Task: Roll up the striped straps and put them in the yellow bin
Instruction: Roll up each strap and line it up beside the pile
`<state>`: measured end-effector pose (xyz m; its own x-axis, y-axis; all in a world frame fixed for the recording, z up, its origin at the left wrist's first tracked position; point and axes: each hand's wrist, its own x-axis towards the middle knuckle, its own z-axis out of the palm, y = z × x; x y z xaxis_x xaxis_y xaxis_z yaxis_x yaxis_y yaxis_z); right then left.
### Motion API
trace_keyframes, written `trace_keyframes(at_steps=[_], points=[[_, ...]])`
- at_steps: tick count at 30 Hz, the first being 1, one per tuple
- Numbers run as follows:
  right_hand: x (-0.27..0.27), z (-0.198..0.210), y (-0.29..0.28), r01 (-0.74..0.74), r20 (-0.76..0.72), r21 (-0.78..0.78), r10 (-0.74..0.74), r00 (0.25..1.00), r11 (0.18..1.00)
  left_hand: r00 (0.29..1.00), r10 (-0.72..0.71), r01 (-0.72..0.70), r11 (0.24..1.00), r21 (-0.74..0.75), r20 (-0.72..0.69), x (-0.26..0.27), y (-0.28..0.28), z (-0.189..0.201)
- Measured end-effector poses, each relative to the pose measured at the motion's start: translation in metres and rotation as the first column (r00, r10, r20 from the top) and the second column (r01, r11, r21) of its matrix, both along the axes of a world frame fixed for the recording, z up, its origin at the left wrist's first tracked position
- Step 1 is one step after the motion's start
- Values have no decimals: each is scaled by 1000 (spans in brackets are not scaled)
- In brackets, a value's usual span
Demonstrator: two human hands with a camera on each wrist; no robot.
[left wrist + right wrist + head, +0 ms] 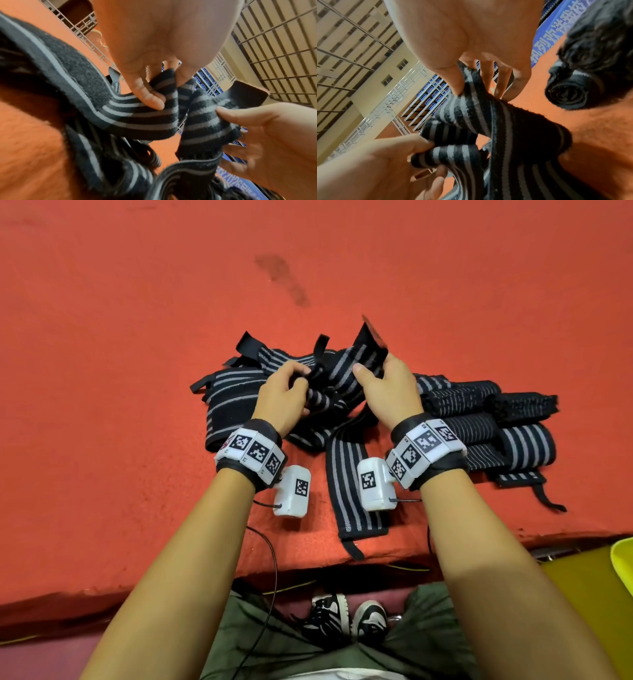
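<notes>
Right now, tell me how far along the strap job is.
Done: several rolled straps lie on the orange mat at the right, not yet in the yellow bin. In hand: the left hand and right hand grip one strap. Left: the loose straps around it, then binning everything.

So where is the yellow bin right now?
In the head view the yellow bin peeks in at the far right edge, below the red table's front edge, beside the person's right arm.

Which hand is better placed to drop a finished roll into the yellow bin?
Right hand, probably: the yellow bin sits at the person's right, and the rolled straps lie on that side too. The left hand is farther away.
</notes>
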<state>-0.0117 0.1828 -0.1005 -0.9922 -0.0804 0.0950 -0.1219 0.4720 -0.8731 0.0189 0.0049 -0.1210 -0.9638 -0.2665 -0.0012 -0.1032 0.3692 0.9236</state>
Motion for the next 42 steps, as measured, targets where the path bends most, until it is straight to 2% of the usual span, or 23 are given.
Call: trace_keyframes(at_steps=[4,10,15,19,21,23,26,31,35,39,42], points=[[15,-1,10,-27,-55,29,29,998,999,998,-58,57,998,12,20,23,11,-2],[34,-5,15,-97,-85,35,99,991,995,994,-83,77,994,-81,-73,47,17,-4],[41,0,19,-196,-95,-79,189,977,977,980,-18,-27,975,-222,-200,51,2,11],[44,5,20,-285,-115,-103,273,955,953,957,43,-75,992,-99,-288,45,-3,27],[47,10,22,-318,-79,-166,309,948,933,946,51,-75,995,-64,-320,43,0,36],[51,15,23,-316,-32,-245,318,948,917,940,35,-45,999,-21,-340,42,7,43],[53,18,22,-293,-23,-274,299,954,916,927,-16,31,999,34,-375,43,18,49],[48,20,21,-266,-15,-367,280,960,891,914,-92,115,993,34,-396,43,25,53],[43,22,16,-231,-40,-464,241,970,855,924,-168,177,984,-5,-343,41,18,51],[40,28,7,-253,-66,-552,261,963,794,919,-213,206,977,-59,-332,44,14,47],[38,29,4,-244,-59,-597,261,963,765,923,-203,211,977,-11,-326,47,12,46]])
